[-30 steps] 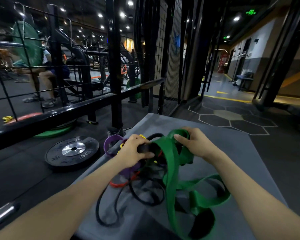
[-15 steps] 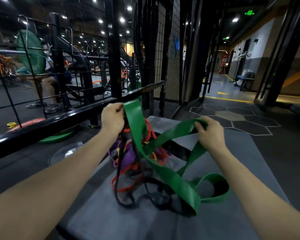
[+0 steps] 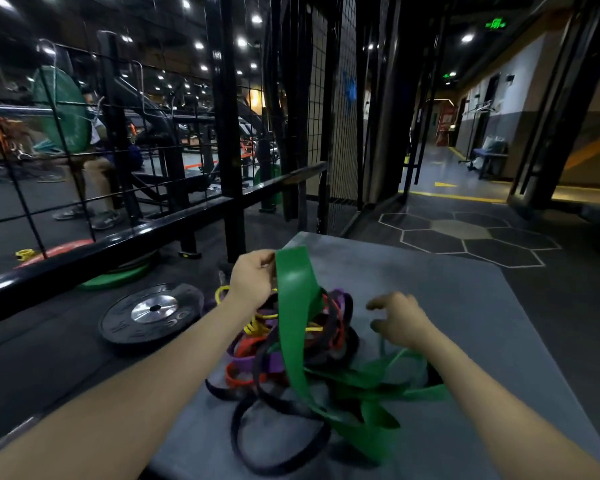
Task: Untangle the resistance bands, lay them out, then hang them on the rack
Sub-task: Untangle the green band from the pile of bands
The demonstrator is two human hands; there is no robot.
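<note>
Two hands over tangle on grey mat [image 3: 447, 306]. Your left hand [image 3: 253, 277] pinches green band [image 3: 297, 306], lifted; its length runs near-right, down into pile [image 3: 291, 348]. Your right hand [image 3: 400, 318] released, nearer loose green end.

Right hand [image 3: 400, 318] no longer grips the green band [image 3: 297, 306]; it now hovers with fingers spread, right of the pile [image 3: 291, 344]. Left hand [image 3: 253, 280] sits lower than half a second ago, pinching the band's top. Band's right loop now lies slack on the mat [image 3: 447, 306], blurred.
</note>
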